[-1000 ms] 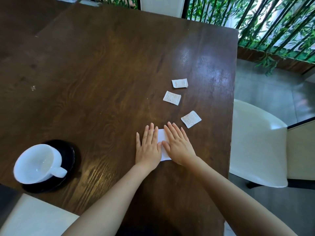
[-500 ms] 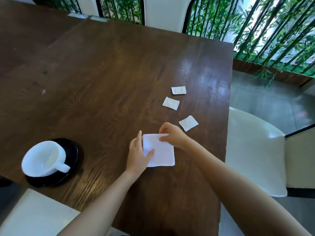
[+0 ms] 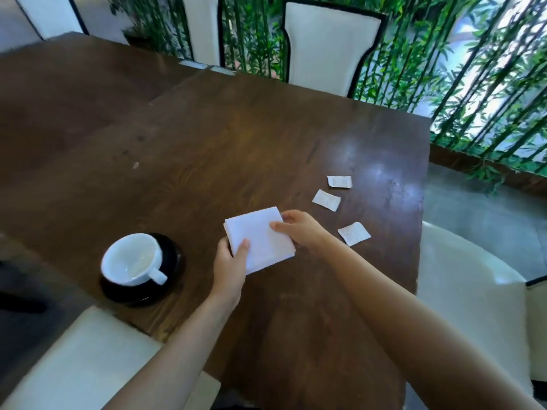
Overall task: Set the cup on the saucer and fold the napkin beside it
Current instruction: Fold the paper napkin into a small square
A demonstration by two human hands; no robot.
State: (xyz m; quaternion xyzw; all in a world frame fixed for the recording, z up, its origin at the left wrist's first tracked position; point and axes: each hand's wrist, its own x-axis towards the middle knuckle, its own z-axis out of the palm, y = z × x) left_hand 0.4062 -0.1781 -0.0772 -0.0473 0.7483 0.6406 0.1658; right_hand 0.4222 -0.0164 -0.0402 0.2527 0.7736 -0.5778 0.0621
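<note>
Far left: white cup (image 3: 131,259) sits on the black saucer (image 3: 171,272), upright, empty, handle pointing toward my side and to the right. Saucer rests near the edge of the dark wooden table (image 3: 207,137) closest to me.

Just right of the saucer, apart from it: my left hand (image 3: 229,267) grips the near-left corner of the white napkin (image 3: 260,238), thumb on top, fingers tucked under. The napkin is folded to a thick square with layered edges visible along its left side. It is tilted, its left corner raised; I cannot tell whether the rest touches the wood.

My right hand (image 3: 299,230) pinches the napkin's right edge, thumb on the upper face, fingers curled behind. Both hands are closed on the napkin.

Right of my right hand: three small white packets on the table, apart from each other. Nearest packet (image 3: 354,233) lies just beside my right wrist; middle packet (image 3: 326,199) and far packet (image 3: 339,182) lie farther up.

Right of the table edge: white chair (image 3: 461,276).
</note>
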